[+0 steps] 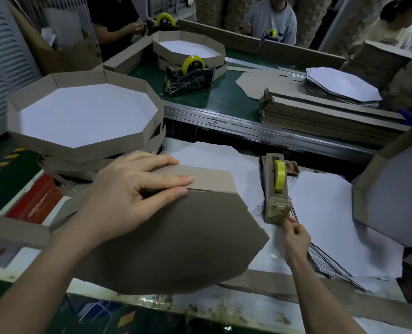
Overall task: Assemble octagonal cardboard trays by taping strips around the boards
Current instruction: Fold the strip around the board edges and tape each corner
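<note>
The left hand (127,196) presses its nearly straight, slightly spread fingers on the cardboard strip (212,179) at the edge of the brown octagonal board (176,237), while the right hand (296,237) pinches the tape end (287,219) at the tape dispenser (276,189) just beside the board.

Head-worn view (wide-angle), facing forward and down, close above worktable (248,307)

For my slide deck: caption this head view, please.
Left hand presses a strip against the board; right hand pinches tape at the dispenser.
</note>
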`<state>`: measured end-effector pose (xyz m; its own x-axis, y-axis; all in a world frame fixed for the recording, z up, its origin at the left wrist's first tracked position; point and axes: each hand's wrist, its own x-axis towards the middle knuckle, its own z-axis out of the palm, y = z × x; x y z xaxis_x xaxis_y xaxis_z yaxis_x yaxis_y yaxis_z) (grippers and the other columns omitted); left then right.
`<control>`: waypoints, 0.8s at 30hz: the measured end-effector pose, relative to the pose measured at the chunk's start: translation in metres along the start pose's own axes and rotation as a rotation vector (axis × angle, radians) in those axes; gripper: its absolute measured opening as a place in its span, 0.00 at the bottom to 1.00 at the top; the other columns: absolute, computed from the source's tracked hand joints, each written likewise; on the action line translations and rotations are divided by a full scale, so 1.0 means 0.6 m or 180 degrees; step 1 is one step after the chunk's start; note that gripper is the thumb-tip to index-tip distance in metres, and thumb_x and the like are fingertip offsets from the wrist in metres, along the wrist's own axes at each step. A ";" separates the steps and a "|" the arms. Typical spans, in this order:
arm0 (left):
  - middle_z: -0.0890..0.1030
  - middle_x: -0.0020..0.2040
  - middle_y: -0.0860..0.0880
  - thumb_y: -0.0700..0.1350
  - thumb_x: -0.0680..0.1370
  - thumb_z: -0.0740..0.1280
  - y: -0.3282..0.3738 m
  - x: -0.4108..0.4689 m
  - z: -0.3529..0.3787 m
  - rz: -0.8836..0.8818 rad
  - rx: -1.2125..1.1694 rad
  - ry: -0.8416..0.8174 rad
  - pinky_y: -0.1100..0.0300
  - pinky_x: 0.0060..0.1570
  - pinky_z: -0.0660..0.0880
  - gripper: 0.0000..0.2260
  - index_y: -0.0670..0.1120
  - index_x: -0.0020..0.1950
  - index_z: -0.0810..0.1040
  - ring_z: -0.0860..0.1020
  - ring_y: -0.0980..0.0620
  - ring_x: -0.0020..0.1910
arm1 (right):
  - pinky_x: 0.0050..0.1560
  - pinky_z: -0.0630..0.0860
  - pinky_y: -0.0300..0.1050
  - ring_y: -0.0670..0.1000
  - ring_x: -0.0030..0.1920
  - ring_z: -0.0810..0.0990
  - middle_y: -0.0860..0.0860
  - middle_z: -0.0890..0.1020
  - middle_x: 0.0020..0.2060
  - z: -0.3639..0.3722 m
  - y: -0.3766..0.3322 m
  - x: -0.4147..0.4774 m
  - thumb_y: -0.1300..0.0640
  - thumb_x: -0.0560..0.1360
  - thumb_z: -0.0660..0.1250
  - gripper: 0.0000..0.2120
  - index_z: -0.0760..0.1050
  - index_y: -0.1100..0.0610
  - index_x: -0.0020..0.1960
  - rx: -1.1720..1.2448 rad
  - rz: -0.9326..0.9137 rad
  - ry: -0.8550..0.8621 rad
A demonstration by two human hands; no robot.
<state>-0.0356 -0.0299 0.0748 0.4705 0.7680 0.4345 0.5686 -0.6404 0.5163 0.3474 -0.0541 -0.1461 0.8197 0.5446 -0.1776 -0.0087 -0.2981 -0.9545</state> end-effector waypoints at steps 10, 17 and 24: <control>0.80 0.61 0.55 0.59 0.75 0.63 -0.028 -0.015 -0.008 0.0098 -0.0147 0.0074 0.45 0.57 0.74 0.14 0.60 0.58 0.81 0.76 0.52 0.61 | 0.35 0.76 0.35 0.45 0.34 0.77 0.49 0.82 0.34 0.071 -0.203 -0.086 0.55 0.78 0.69 0.06 0.83 0.57 0.47 -0.0169 -0.0823 -0.1200; 0.80 0.61 0.54 0.60 0.75 0.61 -0.036 -0.044 -0.027 -0.0056 -0.0236 0.0114 0.45 0.58 0.73 0.17 0.58 0.58 0.81 0.75 0.52 0.61 | 0.33 0.75 0.33 0.41 0.31 0.78 0.49 0.85 0.33 0.103 -0.401 -0.268 0.59 0.78 0.70 0.04 0.84 0.53 0.47 -0.0312 -0.1641 -0.1791; 0.69 0.56 0.65 0.62 0.76 0.65 -0.026 -0.067 -0.036 -0.0079 -0.0080 0.0103 0.57 0.54 0.66 0.27 0.57 0.73 0.68 0.66 0.63 0.57 | 0.29 0.74 0.36 0.44 0.27 0.77 0.54 0.85 0.33 0.118 -0.440 -0.401 0.64 0.75 0.71 0.33 0.61 0.61 0.77 -0.0732 -0.1498 -0.2024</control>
<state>-0.0779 -0.0507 0.0653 0.4341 0.7834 0.4447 0.5626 -0.6213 0.5454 0.1123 -0.0508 0.1316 0.2268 0.9720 0.0610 0.4289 -0.0435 -0.9023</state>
